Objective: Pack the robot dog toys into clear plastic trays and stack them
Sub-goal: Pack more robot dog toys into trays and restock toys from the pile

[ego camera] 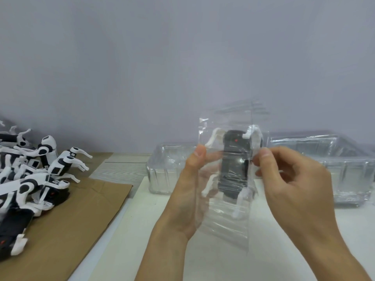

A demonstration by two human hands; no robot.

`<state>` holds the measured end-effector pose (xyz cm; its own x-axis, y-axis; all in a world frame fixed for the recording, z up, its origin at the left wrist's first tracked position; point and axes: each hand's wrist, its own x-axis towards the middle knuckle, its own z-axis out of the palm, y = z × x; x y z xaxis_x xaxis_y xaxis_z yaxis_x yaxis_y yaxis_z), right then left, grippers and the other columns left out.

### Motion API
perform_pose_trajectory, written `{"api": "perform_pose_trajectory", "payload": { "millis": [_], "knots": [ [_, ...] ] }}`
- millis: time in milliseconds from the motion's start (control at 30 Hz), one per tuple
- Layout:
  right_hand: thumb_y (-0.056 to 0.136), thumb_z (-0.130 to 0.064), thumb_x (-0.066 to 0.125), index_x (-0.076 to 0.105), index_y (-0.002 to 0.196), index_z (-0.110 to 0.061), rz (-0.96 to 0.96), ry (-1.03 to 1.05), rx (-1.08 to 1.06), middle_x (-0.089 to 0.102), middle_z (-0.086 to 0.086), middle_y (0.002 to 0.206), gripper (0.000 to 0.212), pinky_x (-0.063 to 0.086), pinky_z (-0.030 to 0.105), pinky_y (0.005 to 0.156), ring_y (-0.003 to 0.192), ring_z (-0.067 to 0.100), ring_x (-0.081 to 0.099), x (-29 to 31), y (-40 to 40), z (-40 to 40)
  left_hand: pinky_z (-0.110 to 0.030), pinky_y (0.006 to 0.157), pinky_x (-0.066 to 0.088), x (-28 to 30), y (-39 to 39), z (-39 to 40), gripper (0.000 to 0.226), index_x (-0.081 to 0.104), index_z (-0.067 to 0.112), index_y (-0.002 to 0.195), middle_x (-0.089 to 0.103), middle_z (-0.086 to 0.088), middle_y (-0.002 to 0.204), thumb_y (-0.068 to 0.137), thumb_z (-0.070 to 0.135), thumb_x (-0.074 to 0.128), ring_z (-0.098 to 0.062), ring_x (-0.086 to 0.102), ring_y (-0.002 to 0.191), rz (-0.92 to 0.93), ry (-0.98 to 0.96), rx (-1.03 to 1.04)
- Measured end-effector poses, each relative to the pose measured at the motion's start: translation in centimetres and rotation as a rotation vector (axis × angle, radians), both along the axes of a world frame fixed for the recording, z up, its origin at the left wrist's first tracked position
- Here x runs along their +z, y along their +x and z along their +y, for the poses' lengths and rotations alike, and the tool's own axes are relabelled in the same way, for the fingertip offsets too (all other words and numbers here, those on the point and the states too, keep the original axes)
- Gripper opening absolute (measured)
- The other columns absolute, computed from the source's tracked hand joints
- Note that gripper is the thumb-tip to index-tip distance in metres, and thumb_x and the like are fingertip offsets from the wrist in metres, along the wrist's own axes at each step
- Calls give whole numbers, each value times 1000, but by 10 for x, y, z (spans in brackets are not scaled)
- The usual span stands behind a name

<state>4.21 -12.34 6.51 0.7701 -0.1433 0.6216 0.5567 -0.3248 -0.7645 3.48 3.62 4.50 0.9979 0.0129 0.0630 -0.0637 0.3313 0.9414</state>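
A black and white robot dog toy sits inside a clear plastic tray that I hold upright in front of me. My left hand grips the tray's left edge, thumb on the front. My right hand pinches its right edge near the toy's body. The toy's white legs show at the tray's corners, and a small red dot marks its upper end.
A pile of several black and white robot dog toys lies on brown cardboard at the left. Stacks of clear trays stand behind my hands, one in the middle and one at the right, on a white table.
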Motion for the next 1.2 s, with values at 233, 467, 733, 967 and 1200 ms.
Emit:
{"api": "perform_pose_trajectory", "payload": {
  "millis": [233,467,733,967,1200],
  "knots": [
    [88,-34,68,65,108,-33,-115,106,0,68,-15,92,19,51,17,65,82,14,67,3,-2,-1,-61,118,26,2,-5,1,93,65,13,124,69,-4,128,62,82,68,-27,54,132,1,29,-50],
    [90,-27,68,71,103,-30,-187,50,37,69,-16,92,14,53,29,68,78,17,65,2,0,-2,-62,119,21,-3,-5,2,94,67,14,124,70,-4,126,58,81,73,-32,50,135,-37,17,-109],
    [91,-19,70,74,106,-24,-230,57,67,70,-8,93,16,51,29,68,77,19,64,-1,3,-4,-42,105,41,-4,-4,2,62,77,35,105,74,3,116,62,79,72,-11,68,109,-48,5,-84],
    [90,-20,71,72,102,-32,-212,118,74,70,-11,91,17,52,24,69,77,17,65,-2,3,-3,-63,119,22,1,-4,-1,75,71,23,121,65,-10,134,68,75,71,-33,51,134,-60,-39,-111],
    [89,-17,72,72,102,-32,-195,136,82,70,-8,91,20,52,22,69,78,18,64,-1,1,-1,-44,105,41,-2,-3,2,60,77,34,107,74,3,116,66,77,70,-13,68,112,-45,9,-92]
  ]
}}
